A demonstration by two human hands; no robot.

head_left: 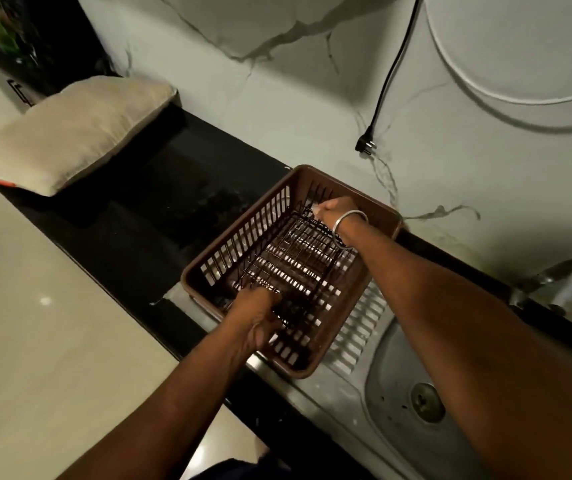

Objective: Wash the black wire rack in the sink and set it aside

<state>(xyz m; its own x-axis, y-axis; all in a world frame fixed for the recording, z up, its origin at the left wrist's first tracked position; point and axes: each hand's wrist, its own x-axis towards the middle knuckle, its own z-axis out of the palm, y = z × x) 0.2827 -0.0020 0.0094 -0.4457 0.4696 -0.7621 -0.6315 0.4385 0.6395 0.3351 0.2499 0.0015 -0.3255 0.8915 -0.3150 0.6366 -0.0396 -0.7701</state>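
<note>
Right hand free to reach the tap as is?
Probably not right away: the right hand grips the far edge of the black wire rack inside the brown basket. Nothing stands between it and the tap, so once it lets go the way looks free.

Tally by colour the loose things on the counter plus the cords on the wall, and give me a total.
Black: 2, wire rack and power cord
Brown: 1, basket
Beige: 1, cushion
White: 1, cable
Total: 5
</note>
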